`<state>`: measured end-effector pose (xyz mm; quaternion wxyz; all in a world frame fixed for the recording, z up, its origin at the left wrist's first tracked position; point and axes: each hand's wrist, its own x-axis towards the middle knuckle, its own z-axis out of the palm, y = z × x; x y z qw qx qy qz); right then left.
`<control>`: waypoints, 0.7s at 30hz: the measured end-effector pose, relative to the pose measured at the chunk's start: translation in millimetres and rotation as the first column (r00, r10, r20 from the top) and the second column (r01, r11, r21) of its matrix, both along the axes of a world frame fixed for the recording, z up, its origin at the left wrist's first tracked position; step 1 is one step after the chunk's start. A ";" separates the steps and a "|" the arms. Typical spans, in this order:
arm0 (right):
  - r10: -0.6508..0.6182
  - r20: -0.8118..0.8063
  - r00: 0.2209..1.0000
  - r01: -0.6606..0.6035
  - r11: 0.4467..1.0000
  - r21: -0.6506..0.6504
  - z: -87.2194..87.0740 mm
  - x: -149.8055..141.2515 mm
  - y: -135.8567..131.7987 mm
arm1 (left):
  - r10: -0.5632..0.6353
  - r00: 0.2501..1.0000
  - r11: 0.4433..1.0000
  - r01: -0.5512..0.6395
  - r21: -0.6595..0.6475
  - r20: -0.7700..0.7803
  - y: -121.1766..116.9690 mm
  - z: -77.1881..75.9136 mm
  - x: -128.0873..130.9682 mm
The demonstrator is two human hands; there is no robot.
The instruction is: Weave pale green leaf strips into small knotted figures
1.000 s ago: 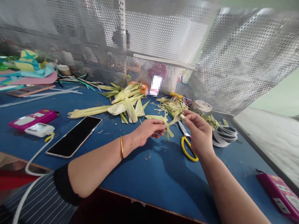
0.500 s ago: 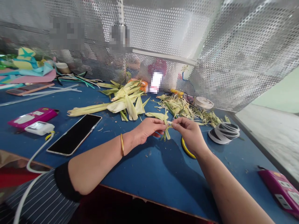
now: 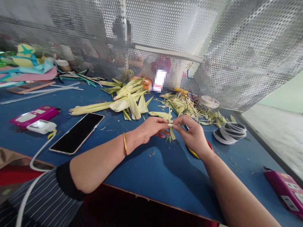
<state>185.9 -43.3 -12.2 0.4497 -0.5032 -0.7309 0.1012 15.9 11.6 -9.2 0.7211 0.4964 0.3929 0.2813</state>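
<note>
Between my two hands is a small bundle of pale green corn husk (image 3: 170,117), folded or wrapped about its middle. My left hand (image 3: 153,127) pinches it from the left, thumb and fingers closed on it. From the right, my right hand (image 3: 190,132) pinches the same husk with thumb and forefinger, the fingertips of both hands nearly touching. Loose ends stick out above and below the fingers. Under my right hand lies a pair of scissors with yellow and red handles (image 3: 194,153), partly hidden by the hand and wrist.
Husk leaves (image 3: 129,102) lie behind my hands, shredded husk scraps (image 3: 187,105) to the right. A roll of white strip (image 3: 229,133) sits at the right, a purple power strip (image 3: 285,189) nearer. A phone (image 3: 78,134) and charger (image 3: 42,126) lie left. Perforated metal mesh (image 3: 161,28) stands behind.
My right hand has shifted slightly, its fingers closing in tighter against the husk beside my left fingertips. More of the scissors' handles shows under my right wrist. The view has moved a little.
</note>
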 end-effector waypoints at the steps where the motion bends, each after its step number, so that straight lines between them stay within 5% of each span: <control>1: 0.002 0.003 1.000 -0.002 1.000 -0.007 0.3 0.1 0.0 | 0.002 1.000 1.000 -0.002 -0.016 0.005 0.2 -0.1 0.1; 9: -0.002 0.007 1.000 0.003 0.998 -0.063 3.0 1.0 0.0 | -0.021 0.997 0.995 0.028 -0.098 0.078 3.1 -1.4 1.3; 15: -0.087 -0.085 0.993 0.077 0.990 -0.116 4.7 -0.6 -1.6 | -0.074 0.993 0.996 0.078 -0.045 0.096 4.4 -5.4 0.2; 21: -0.058 -0.049 0.997 0.057 0.998 -0.023 2.1 1.1 -0.3 | -0.044 0.993 0.996 0.052 -0.074 0.109 5.3 -7.1 1.3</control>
